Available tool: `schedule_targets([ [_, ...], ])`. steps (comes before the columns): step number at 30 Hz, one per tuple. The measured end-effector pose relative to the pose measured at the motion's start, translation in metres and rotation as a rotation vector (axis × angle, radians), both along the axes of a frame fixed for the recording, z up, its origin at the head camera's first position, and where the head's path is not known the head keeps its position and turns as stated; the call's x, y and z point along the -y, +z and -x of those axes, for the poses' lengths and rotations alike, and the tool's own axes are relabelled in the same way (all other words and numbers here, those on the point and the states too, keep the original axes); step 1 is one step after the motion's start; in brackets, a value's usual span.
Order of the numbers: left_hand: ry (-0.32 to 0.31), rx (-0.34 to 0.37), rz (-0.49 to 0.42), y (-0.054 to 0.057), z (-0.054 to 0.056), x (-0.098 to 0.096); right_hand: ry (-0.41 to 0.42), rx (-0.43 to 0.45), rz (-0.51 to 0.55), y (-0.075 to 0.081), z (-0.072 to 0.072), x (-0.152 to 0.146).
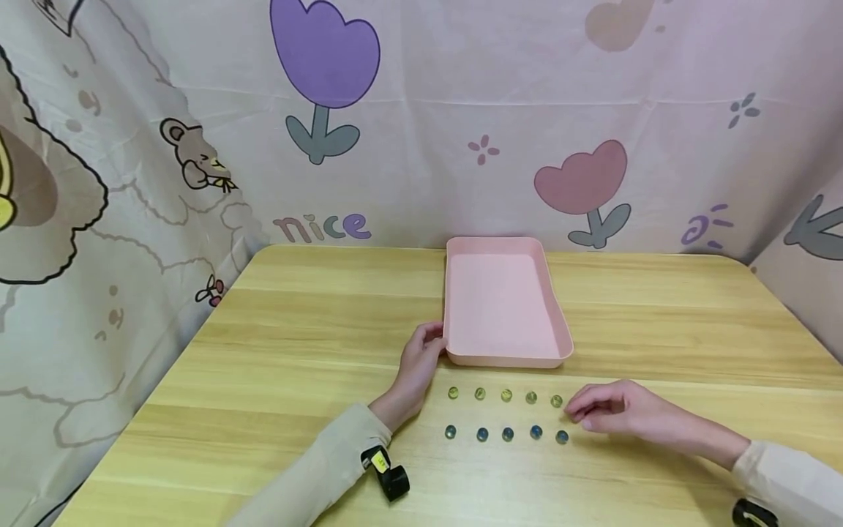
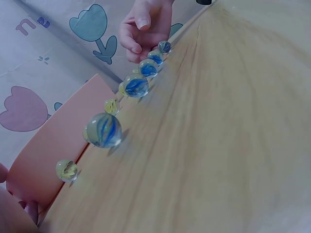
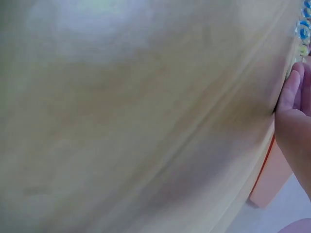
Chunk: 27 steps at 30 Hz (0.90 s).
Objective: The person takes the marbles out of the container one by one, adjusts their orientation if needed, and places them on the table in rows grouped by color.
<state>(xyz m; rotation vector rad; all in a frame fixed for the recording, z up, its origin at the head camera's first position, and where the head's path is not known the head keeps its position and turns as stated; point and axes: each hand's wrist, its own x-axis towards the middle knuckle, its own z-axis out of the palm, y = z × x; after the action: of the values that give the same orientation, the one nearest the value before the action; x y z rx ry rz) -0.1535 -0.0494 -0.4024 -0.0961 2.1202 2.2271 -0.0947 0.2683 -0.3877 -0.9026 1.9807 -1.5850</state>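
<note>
A shallow pink tray (image 1: 503, 300) lies near the back of the table. My left hand (image 1: 418, 369) touches its left side near the front corner, fingers loosely bent. In front of the tray, several clear glass marbles with yellow swirls (image 1: 506, 395) form a row. Nearer to me runs a second row, of marbles with blue swirls (image 1: 508, 434). My right hand (image 1: 626, 410) hovers low at the right end of the rows, fingertips close beside the last yellow marble (image 1: 556, 401). Its fingers curl loosely, and nothing shows between them in the left wrist view.
The wooden table (image 1: 296, 344) reaches back to a printed cloth backdrop (image 1: 428, 132), which also hangs along the left and right sides. A black strapped device (image 1: 388, 476) sits on the left sleeve, another (image 1: 754, 512) on the right.
</note>
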Motion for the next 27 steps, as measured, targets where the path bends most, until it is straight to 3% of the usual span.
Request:
schedule_targets([
  [7,0.006,0.002,-0.002,0.0,0.002,0.0,-0.014,0.025,-0.049,0.004,0.004,-0.008],
  [15,0.038,0.055,-0.083,-0.001,0.003,0.001,-0.026,0.099,-0.066,0.015,0.008,-0.017],
  [17,0.047,0.062,-0.085,0.0,0.002,0.003,-0.041,0.067,-0.099,0.02,0.01,-0.018],
  [21,0.032,0.082,-0.088,0.007,0.002,0.009,-0.127,-0.081,-0.202,0.034,0.018,-0.017],
  [27,-0.11,0.134,-0.09,0.022,0.0,0.025,-0.287,-0.279,-0.339,0.051,0.024,-0.008],
])
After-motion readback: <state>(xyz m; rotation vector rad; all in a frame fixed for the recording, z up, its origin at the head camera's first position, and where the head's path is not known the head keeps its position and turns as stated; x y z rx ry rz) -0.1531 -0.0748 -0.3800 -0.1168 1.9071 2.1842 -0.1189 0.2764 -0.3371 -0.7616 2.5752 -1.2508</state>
